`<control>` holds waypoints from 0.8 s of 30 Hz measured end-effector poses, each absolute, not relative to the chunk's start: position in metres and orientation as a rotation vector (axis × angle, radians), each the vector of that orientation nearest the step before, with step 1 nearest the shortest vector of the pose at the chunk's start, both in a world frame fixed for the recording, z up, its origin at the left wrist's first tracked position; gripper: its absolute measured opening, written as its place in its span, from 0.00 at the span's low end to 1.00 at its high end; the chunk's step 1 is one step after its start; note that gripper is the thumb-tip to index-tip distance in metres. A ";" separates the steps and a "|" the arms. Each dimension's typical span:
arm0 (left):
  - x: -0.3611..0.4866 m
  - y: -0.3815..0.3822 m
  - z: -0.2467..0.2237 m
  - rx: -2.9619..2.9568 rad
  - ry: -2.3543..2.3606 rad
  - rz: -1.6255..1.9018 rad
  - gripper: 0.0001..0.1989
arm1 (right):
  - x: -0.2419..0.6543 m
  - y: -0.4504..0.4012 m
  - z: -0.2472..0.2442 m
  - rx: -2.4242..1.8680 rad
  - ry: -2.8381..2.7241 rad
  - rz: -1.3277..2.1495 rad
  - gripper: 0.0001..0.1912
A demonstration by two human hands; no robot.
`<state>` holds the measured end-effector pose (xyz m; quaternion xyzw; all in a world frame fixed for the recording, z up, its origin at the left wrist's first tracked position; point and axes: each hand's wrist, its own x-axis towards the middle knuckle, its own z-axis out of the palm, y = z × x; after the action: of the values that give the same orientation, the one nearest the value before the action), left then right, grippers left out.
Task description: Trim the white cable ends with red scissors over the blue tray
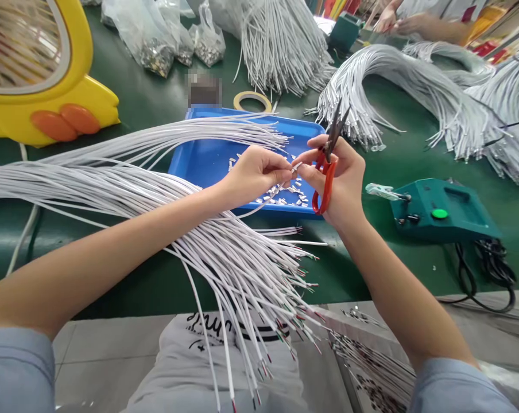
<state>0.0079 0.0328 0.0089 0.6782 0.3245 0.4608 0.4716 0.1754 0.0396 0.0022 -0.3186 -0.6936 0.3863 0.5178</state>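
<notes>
My left hand (259, 175) pinches a white cable (263, 203) close to its end, over a blue tray (190, 163). Fingertips of my right hand (341, 178) meet that cable's tip from the other side. Scissors (327, 172) with red handles hang on my right hand, dark blades pointing up. Small white cut pieces (285, 198) lie scattered in the tray. Below my left forearm a thick bundle of white cables (242, 258) spreads out, coloured wire ends showing at several tips. A second bundle (177, 135) reaches over the tray's far left side.
A yellow fan (81, 46) stands at the left. Tape (252, 102) lies behind the tray, near bags of small metal parts (208, 43). More cable bundles (380, 80) fill the back right. A green device (440, 209) with a cord sits at the right. Another person's hands (397, 23) are far back.
</notes>
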 end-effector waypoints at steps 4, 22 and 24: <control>0.006 0.033 0.007 1.642 0.789 1.061 0.12 | 0.175 0.040 0.004 -0.765 -1.644 0.955 0.15; 0.006 0.036 0.000 1.645 1.071 1.328 0.04 | 0.170 0.032 0.011 -0.911 -1.576 0.842 0.11; 0.006 0.035 0.001 1.643 1.050 1.310 0.05 | 0.173 0.040 0.006 -0.979 -1.524 0.796 0.12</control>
<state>0.0064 0.0354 0.0010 0.6451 0.4122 0.5146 0.3861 0.1730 0.0400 0.0060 -0.4136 -0.6435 0.3362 0.5494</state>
